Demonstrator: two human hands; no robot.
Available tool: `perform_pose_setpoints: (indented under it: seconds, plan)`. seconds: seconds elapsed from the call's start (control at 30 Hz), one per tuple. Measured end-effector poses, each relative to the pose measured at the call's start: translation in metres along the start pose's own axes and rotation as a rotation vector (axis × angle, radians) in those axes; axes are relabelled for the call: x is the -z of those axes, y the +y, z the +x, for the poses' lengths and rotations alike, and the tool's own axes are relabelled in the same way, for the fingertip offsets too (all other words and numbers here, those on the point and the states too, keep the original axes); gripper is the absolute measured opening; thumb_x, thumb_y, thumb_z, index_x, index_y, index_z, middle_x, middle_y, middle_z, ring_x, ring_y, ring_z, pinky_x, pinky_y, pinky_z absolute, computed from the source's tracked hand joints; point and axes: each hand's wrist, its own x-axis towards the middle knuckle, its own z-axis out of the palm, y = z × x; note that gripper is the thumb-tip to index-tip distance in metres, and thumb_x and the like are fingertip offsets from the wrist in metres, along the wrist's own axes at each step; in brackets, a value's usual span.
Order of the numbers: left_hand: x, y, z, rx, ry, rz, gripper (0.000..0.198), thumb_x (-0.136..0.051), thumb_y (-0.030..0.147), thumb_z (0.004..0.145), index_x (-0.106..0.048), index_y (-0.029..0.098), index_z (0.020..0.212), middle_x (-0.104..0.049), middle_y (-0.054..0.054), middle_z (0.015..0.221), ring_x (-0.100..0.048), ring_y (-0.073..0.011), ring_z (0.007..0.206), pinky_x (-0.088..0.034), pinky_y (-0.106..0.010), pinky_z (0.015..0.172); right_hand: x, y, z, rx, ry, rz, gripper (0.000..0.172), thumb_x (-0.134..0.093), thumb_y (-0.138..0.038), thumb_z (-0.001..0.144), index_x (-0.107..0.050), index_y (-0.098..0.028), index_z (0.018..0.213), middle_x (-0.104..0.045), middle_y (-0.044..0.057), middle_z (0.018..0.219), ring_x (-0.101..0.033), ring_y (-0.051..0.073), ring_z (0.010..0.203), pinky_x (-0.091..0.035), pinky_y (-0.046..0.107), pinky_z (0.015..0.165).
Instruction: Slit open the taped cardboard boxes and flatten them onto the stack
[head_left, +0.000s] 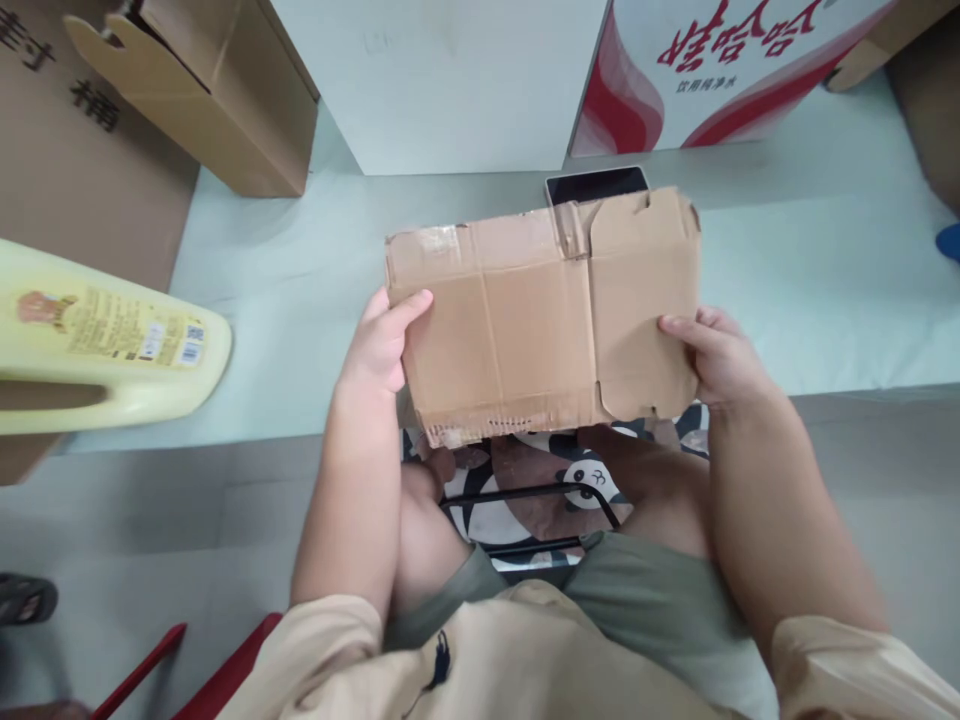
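A small worn cardboard box [525, 320] with torn flaps and tape remnants is held in front of me, above my knees. My left hand [382, 345] grips its left edge, thumb on the near face. Closed on the right edge is my right hand [716, 355], its thumb lying across the cardboard. Behind the box, a dark phone [596, 185] lies on the pale green floor mat [810, 300], partly hidden by the box.
A large yellow jug [97, 345] lies at the left. Brown cardboard boxes [217, 90] stand at the back left, with a white box [450, 80] and a red-and-white printed carton [712, 70] behind. A panda-pattern stool [540, 490] shows between my knees.
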Motion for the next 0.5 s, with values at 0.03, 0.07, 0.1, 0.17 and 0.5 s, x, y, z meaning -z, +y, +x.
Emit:
perform_pose_setpoints:
  seconds: [0.03, 0.07, 0.1, 0.17, 0.5]
  plan:
    - [0.000, 0.000, 0.000, -0.018, -0.013, 0.011, 0.049, -0.083, 0.034, 0.062, -0.066, 0.018, 0.105, -0.079, -0.008, 0.093, -0.077, -0.0352, 0.102, -0.065, -0.047, 0.090, -0.002, -0.003, -0.005, -0.048, -0.001, 0.012, 0.050, -0.093, -0.050, 0.049, -0.070, -0.021, 0.083, -0.078, 0.008, 0.081, -0.076, 0.027, 0.074, -0.065, 0.037, 0.066]
    - [0.001, 0.000, 0.000, -0.024, -0.029, 0.019, 0.051, -0.083, 0.034, 0.062, -0.065, 0.019, 0.108, -0.079, -0.008, 0.096, -0.077, -0.0338, 0.101, -0.064, -0.046, 0.089, -0.005, -0.005, -0.011, -0.096, -0.012, 0.017, 0.052, -0.094, -0.046, 0.044, -0.071, -0.022, 0.084, -0.079, 0.008, 0.085, -0.077, 0.028, 0.078, -0.065, 0.037, 0.067]
    - [0.001, 0.000, 0.000, -0.017, -0.048, 0.028, 0.052, -0.083, 0.034, 0.062, -0.065, 0.020, 0.109, -0.079, -0.007, 0.097, -0.077, -0.0324, 0.100, -0.064, -0.044, 0.088, -0.007, -0.008, -0.018, -0.132, -0.024, 0.017, 0.054, -0.095, -0.044, 0.042, -0.071, -0.022, 0.086, -0.080, 0.009, 0.089, -0.078, 0.030, 0.083, -0.066, 0.038, 0.069]
    - [0.001, 0.003, 0.001, 0.010, -0.053, 0.063, 0.046, -0.080, 0.035, 0.066, -0.064, 0.020, 0.106, -0.077, -0.006, 0.094, -0.077, -0.0286, 0.093, -0.063, -0.038, 0.081, -0.009, -0.011, -0.032, -0.152, -0.010, 0.007, 0.055, -0.093, -0.043, 0.043, -0.072, -0.024, 0.090, -0.080, 0.008, 0.098, -0.078, 0.033, 0.093, -0.067, 0.042, 0.074]
    - [0.002, 0.007, -0.002, 0.124, -0.014, 0.083, 0.026, -0.069, 0.039, 0.075, -0.064, 0.021, 0.093, -0.075, -0.006, 0.090, -0.072, -0.0157, 0.071, -0.054, -0.023, 0.061, 0.079, 0.004, -0.088, 0.118, 0.883, 0.055, 0.037, -0.084, -0.037, 0.044, -0.062, -0.039, 0.073, -0.071, -0.006, 0.135, -0.051, 0.032, 0.148, -0.057, 0.041, 0.054]
